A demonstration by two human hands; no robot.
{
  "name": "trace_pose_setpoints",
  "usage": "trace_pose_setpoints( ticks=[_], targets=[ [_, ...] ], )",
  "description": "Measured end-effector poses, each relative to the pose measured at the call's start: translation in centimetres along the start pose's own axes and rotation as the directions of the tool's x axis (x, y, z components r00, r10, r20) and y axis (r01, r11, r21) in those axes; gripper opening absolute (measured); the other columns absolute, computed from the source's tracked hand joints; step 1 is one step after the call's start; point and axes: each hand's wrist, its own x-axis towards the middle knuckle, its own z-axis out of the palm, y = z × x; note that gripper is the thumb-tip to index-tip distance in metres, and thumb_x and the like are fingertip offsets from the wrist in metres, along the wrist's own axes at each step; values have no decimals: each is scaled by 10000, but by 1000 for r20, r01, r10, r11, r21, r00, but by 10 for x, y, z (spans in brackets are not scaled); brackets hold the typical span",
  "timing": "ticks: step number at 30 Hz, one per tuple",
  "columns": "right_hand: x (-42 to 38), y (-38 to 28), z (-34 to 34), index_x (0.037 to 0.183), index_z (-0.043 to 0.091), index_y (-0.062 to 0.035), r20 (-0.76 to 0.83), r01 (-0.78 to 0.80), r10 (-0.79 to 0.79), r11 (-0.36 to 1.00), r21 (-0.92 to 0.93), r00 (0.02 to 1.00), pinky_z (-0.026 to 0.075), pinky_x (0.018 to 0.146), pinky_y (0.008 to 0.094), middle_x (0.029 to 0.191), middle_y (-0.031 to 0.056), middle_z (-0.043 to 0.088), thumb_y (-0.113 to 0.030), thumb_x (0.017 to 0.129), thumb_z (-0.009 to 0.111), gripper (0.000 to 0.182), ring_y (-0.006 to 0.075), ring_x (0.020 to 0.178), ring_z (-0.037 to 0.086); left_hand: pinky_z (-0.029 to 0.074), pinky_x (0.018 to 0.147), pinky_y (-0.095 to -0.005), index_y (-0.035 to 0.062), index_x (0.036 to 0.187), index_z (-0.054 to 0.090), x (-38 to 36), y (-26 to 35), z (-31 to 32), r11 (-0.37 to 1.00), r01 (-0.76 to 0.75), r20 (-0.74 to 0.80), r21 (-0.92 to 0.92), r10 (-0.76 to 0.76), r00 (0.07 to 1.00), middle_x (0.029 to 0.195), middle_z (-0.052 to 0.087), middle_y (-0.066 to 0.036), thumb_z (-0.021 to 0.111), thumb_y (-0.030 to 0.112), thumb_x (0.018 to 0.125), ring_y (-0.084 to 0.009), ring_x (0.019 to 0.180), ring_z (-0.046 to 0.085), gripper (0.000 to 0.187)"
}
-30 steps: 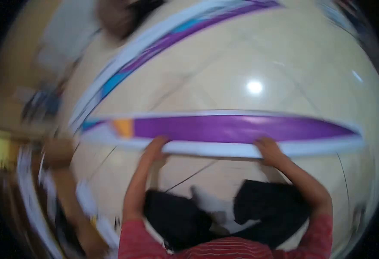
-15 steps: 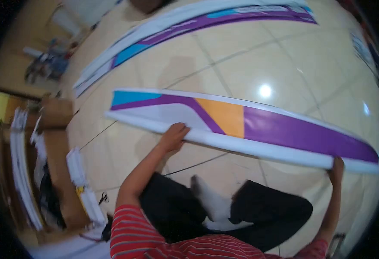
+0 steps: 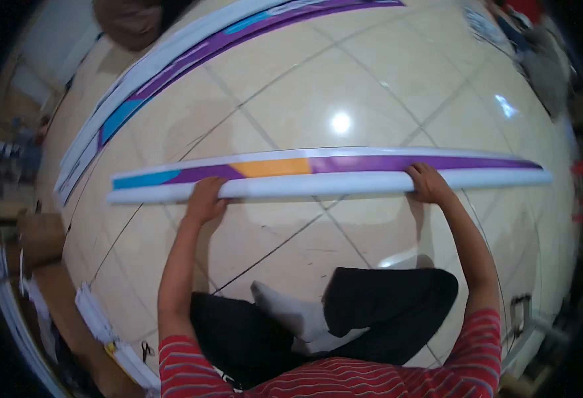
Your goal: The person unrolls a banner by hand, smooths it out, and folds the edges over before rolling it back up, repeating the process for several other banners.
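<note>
A long printed banner [image 3: 275, 167] lies across the tiled floor in front of my crossed legs. Its near side is rolled into a white tube, and a narrow strip of blue, purple and orange print shows beyond the roll. My left hand [image 3: 208, 198] grips the roll left of its middle, fingers curled over the top. Farther right, my right hand [image 3: 428, 182] holds the same roll, its fingertips resting against the purple print. Both thumbs are mostly hidden.
Another long folded banner [image 3: 122, 119] curves over the floor at the upper left. Cardboard [image 3: 72, 312] and white bundles [image 3: 96, 315] lie at the lower left, near scissors [image 3: 147, 350]. A metal frame [image 3: 530, 325] stands at the lower right. A dark rounded object [image 3: 129, 23] is at the top.
The banner has been rolled further away from me, so much less print shows. Both hands moved forward with it, and my right hand shifted inward along the roll. The camera view turned.
</note>
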Motion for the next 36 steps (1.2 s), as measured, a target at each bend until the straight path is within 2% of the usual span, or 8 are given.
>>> trace_pose_setpoints(
  ticks=[6,10,14,20,23,25,29,36],
  targets=[
    [-63,105,51,1306,475,-7,-191,-95,93,996,1,977,314,1105,492,1320,217,512,-181,578,865,844,424,1278,426,354,1073,-446,26,1293,526,-73,-31,-15,967,249,-454,-55,-246,857,1319,511,-226,735,293,796,-371,1253,458,602],
    [-132,176,40,1380,409,-1,-239,-406,336,833,-375,911,255,1113,543,1337,224,487,-16,719,715,729,411,1271,431,306,1119,-417,3,1395,436,-144,-146,43,498,483,-500,-721,-855,135,1414,461,-188,551,299,973,-322,1311,422,528],
    [-138,186,40,1394,403,-27,-146,-365,335,876,-316,931,263,1134,516,1363,212,474,35,714,707,747,400,1309,401,392,1041,-334,12,1363,506,-138,-175,37,307,57,-264,-950,-888,376,1323,562,-114,460,286,1028,-199,1217,511,435],
    [-126,167,37,1336,481,-105,-261,-214,163,960,-181,952,327,1088,492,1312,167,524,-100,483,900,951,399,1248,443,521,869,-357,-6,1286,539,-123,-206,29,272,441,-143,-855,-942,303,1181,636,-144,483,100,956,-218,1028,621,351],
    [-116,155,29,1331,525,-148,-191,-334,304,929,-157,933,330,1092,479,1310,133,567,-241,550,888,866,351,1268,462,524,891,-421,-27,1345,456,-135,-316,72,617,299,-282,-728,-667,689,1249,609,-196,569,207,940,-309,1066,626,480],
    [-110,144,21,1316,530,-141,-124,-472,455,852,-228,882,327,1088,530,1304,143,561,-280,629,833,764,347,1280,464,468,952,-466,-44,1290,527,-80,-190,4,723,690,-618,28,-530,581,1301,558,-257,642,349,884,-396,1127,587,576],
    [-73,81,-14,1272,544,-140,118,-437,502,828,-351,857,335,1064,566,1261,142,568,-159,723,713,574,345,1237,495,276,1123,-481,0,1427,384,-20,-50,8,992,130,-193,7,-126,973,1446,431,-223,742,245,758,-370,1352,390,797],
    [37,-95,32,1217,579,-101,9,50,-52,985,163,999,415,982,475,1114,146,641,-292,785,720,493,343,1095,585,374,1009,-499,4,1322,497,26,167,11,947,-322,-41,10,322,946,1248,521,-198,820,336,663,-375,1192,482,805]
  ],
)
